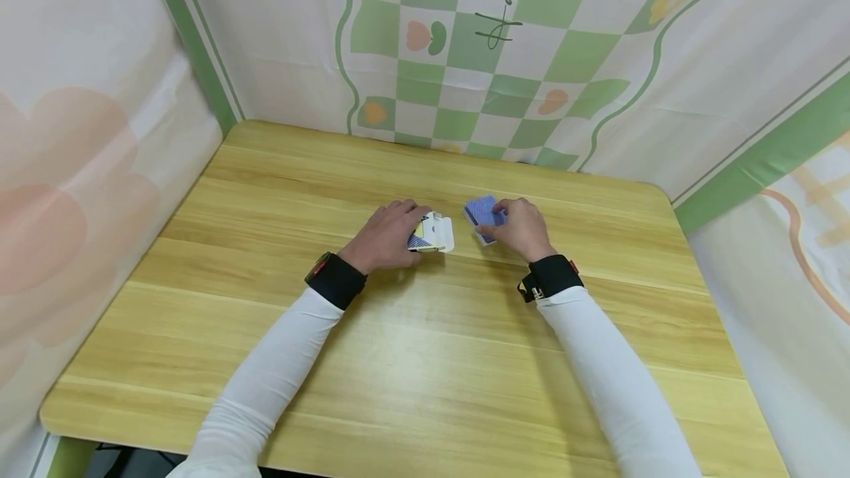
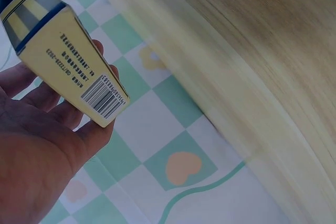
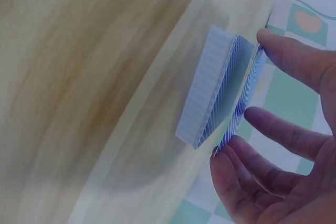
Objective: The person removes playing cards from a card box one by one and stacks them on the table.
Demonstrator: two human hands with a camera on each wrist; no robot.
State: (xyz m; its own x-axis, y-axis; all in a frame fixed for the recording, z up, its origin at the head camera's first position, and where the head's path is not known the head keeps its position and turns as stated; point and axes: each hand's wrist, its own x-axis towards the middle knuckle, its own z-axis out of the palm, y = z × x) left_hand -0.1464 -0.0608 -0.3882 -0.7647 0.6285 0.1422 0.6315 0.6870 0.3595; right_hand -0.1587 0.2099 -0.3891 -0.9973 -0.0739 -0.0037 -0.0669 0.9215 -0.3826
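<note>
- Beyond the middle of a wooden table (image 1: 412, 375), two bare hands work side by side as seen from the head: the left hand (image 1: 388, 236) at 11 o'clock from the centre, the right hand (image 1: 524, 229) at 2.
- At the left hand's 3 o'clock, a pale yellow box (image 2: 68, 59) sits firmly in its grip, fingers curled around the sides; the spread between thumb and fingers is about the box's own width.
- At the box's 3 o'clock end, a white flap (image 1: 446, 233) stands open; the left wrist view shows a barcode (image 2: 105, 96) on the opposite end of the carton.
- Pinched in the right hand is a blue-striped card (image 3: 241, 98), one or a few together, the thumb at its 1 o'clock end and a fingertip at 7 in the right wrist view.
- Just beside that card, a thick stack (image 3: 206, 87) of matching cards lies on the tabletop, at about 3 o'clock from the box; whether card and stack touch cannot be told.
- Black wristbands (image 1: 337, 280) meet white sleeves (image 1: 265, 382), which enter from 7 and 5 o'clock.
</note>
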